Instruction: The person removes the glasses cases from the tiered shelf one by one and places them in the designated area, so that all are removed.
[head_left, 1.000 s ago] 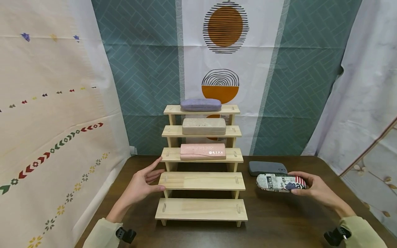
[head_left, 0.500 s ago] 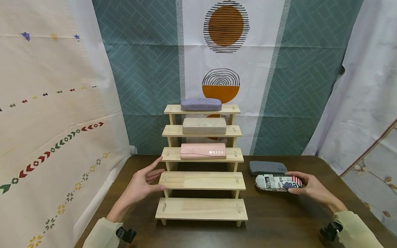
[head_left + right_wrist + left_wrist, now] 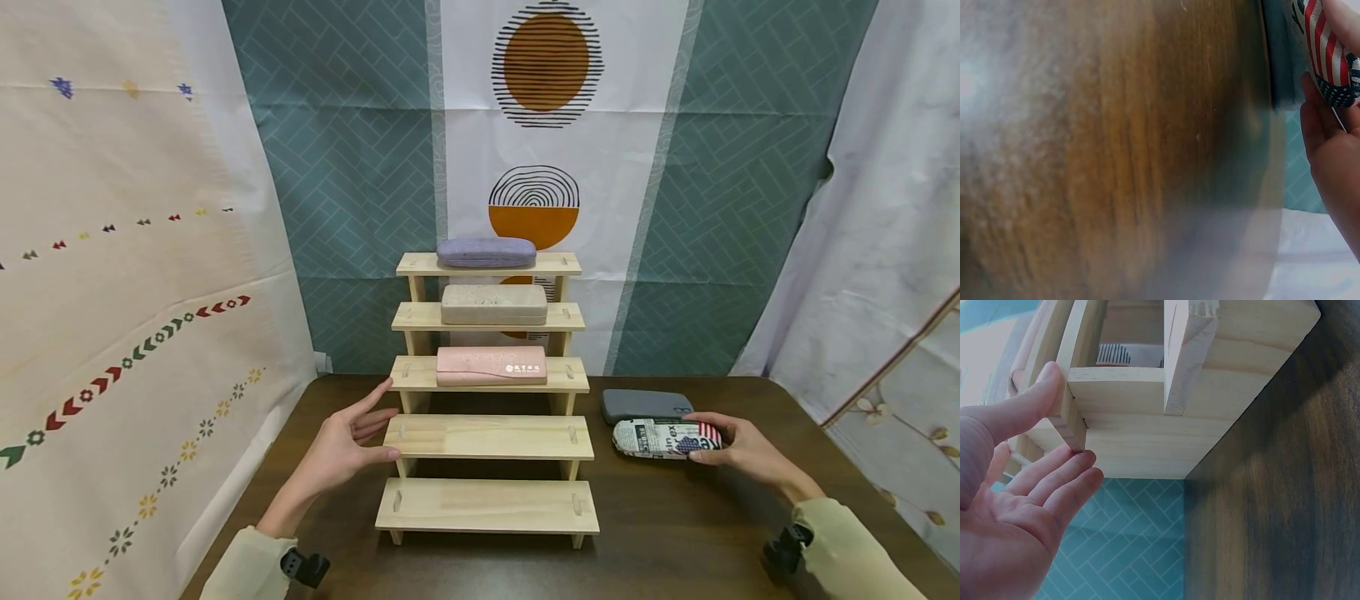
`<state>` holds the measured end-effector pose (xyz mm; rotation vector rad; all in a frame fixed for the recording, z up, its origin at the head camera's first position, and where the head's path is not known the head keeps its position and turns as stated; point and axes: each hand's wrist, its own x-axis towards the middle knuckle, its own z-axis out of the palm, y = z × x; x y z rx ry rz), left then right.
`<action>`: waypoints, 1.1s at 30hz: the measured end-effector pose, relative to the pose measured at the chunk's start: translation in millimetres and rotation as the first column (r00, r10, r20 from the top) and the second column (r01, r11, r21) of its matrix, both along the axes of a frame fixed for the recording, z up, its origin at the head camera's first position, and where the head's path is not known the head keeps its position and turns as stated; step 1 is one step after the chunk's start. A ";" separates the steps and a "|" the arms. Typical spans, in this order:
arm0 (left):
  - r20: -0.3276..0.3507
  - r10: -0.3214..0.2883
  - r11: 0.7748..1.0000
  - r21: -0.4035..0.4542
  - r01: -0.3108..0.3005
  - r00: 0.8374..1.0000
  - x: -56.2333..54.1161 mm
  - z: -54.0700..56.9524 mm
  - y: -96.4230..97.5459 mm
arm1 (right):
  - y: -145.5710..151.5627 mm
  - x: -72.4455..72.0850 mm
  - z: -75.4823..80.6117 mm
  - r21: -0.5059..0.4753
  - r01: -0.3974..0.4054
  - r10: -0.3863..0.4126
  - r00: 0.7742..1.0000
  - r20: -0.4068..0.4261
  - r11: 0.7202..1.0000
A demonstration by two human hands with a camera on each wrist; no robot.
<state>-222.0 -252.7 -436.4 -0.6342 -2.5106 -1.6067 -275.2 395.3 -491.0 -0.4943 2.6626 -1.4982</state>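
In the head view, my right hand (image 3: pixel 750 454) pinches the right end of a glasses case (image 3: pixel 660 439) with newspaper and flag print. A dark grey glasses case (image 3: pixel 647 405) lies just behind it on the table. My left hand (image 3: pixel 341 446) holds the left end of a stepped wooden rack (image 3: pixel 487 437), thumb at the second step from the bottom. In the left wrist view, thumb and fingertips meet that plank's end (image 3: pixel 1069 425). Pink (image 3: pixel 491 367), beige (image 3: pixel 495 305) and purple (image 3: pixel 486 252) glasses cases sit on the three upper steps.
A dark brown table (image 3: pixel 675 533) carries the rack. Green-and-white patterned cloth (image 3: pixel 352 183) hangs behind it. Pale cloths close in the left side (image 3: pixel 150 250) and the right side (image 3: pixel 885 333).
My right hand has moved slightly left with the newspaper-print glasses case, which now overlaps the front of the grey case. The left hand has stayed on the rack.
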 end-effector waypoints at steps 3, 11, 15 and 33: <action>-0.011 0.001 1.000 -0.002 -0.001 1.000 0.1 -0.2 -0.1 | -0.4 -2.8 -2.2 0.003 -0.002 0.002 1.000 -0.009 1.000; 0.001 -0.004 1.000 0.006 0.004 1.000 0.2 -0.1 0.7 | 0.2 -6.4 -5.9 0.007 -0.007 0.006 1.000 0.021 1.000; 0.005 0.005 1.000 -0.002 -0.005 1.000 0.1 0.5 1.2 | 1.2 -6.6 -6.5 0.013 -0.018 0.018 1.000 0.017 1.000; 0.006 0.000 1.000 0.002 0.000 1.000 0.0 0.5 -0.2 | 1.5 -11.6 -7.6 0.163 0.020 0.001 0.992 -0.128 0.986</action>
